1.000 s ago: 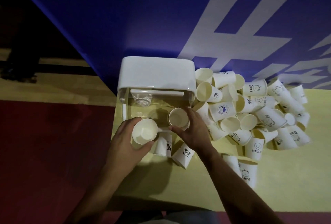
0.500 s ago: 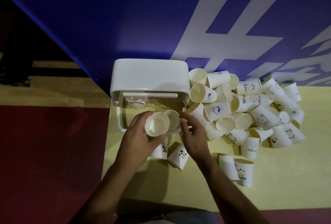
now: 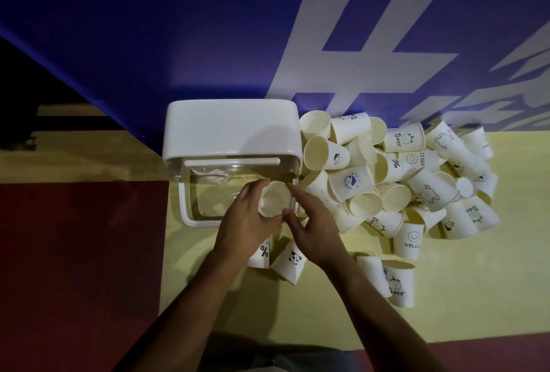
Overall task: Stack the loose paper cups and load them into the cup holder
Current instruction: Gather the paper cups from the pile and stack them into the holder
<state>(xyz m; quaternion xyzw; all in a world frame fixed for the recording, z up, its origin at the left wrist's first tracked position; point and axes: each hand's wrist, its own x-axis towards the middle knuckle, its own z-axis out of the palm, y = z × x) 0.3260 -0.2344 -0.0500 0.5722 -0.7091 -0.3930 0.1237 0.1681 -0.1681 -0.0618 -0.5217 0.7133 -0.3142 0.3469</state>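
A white cup holder [image 3: 232, 133] with a clear front compartment stands against the blue wall. My left hand [image 3: 247, 223] grips a white paper cup [image 3: 272, 199], mouth up, over the compartment's right side. My right hand [image 3: 312, 226] touches the same cup's right rim with its fingers. Whether another cup sits beneath it I cannot tell. A heap of loose paper cups [image 3: 395, 181] lies to the right of the holder. Two printed cups [image 3: 290, 261] lie just below my hands.
The yellow tabletop [image 3: 461, 297] carries two more upright cups [image 3: 398, 282] at front right. The blue wall with white lettering [image 3: 342, 44] closes the back. A red floor [image 3: 80, 267] lies off the table's left edge.
My left hand carried its cup right, onto the cup that the right hand held at the holder. Both hands now meet around one cup.
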